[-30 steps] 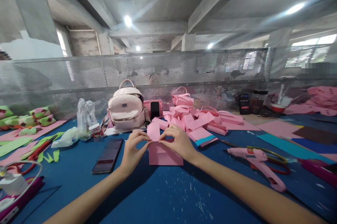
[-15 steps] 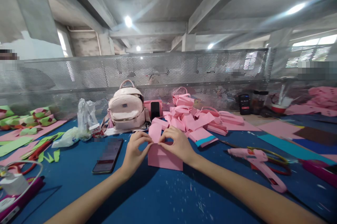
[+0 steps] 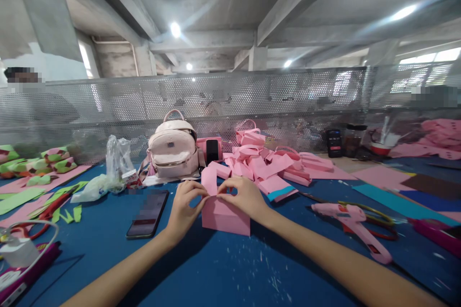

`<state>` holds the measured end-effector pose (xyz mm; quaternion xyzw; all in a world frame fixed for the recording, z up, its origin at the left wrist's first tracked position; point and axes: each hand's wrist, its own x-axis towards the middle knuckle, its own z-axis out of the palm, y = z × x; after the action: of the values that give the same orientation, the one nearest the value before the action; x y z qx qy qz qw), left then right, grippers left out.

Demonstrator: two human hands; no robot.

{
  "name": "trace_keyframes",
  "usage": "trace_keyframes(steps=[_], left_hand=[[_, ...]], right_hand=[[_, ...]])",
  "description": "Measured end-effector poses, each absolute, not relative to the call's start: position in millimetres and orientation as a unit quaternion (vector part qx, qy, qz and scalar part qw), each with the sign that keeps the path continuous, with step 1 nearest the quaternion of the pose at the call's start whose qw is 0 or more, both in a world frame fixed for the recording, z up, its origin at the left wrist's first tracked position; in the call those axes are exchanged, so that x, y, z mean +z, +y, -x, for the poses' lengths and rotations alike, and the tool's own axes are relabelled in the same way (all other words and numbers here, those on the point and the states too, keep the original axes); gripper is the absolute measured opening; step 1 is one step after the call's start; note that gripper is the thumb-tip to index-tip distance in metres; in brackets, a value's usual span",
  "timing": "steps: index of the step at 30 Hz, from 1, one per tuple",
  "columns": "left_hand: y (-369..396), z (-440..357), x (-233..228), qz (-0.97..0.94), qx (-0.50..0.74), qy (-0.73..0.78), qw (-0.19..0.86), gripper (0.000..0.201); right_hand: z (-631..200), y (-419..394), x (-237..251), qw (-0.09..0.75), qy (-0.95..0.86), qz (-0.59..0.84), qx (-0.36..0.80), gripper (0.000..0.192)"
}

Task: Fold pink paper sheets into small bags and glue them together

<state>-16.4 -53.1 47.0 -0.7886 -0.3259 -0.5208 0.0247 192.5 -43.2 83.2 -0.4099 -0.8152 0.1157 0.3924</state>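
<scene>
Pink paper box (image 3: 225, 214) sits on the blue bench (image 3: 230, 268), centre, just in front of the pink strip pile (image 3: 266, 165). Left hand (image 3: 184, 208) and right hand (image 3: 245, 197) fingers pinch a pink strip (image 3: 209, 179) onto its top edge. Step looks like handle attaching; next likely needs firm pressing, strip kept aligned. Glue gun (image 3: 351, 223) lies well right.

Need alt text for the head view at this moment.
Both hands, left hand and right hand, pinch the top edge of a pink paper box on a blue table. A phone lies left of it, a pink glue gun right.
</scene>
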Motion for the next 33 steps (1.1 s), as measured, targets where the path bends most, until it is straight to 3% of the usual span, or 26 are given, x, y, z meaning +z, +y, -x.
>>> trace_keyframes(steps=[4, 10, 23, 29, 33], left_hand=[[-51.8, 17.1, 46.3, 0.788, -0.523, -0.324, 0.032, 0.006], [-49.2, 18.4, 45.4, 0.784, -0.526, -0.326, 0.041, 0.007], [-50.1, 19.3, 44.8, 0.78, -0.531, -0.33, 0.01, 0.007], [-50.9, 18.1, 45.7, 0.777, -0.539, -0.324, -0.013, 0.008], [-52.2, 18.1, 46.0, 0.775, -0.546, -0.317, -0.026, 0.011]], right_hand=[[-193.7, -35.5, 77.9, 0.393, -0.797, 0.413, 0.201, 0.002], [-190.6, -24.0, 66.1, 0.426, -0.754, 0.396, 0.304, 0.014], [-186.5, -28.5, 63.5, 0.468, -0.734, 0.383, 0.308, 0.008], [-192.6, -21.3, 58.4, 0.416, -0.74, 0.409, 0.335, 0.016], [-196.7, -17.9, 57.4, 0.357, -0.742, 0.389, 0.413, 0.034]])
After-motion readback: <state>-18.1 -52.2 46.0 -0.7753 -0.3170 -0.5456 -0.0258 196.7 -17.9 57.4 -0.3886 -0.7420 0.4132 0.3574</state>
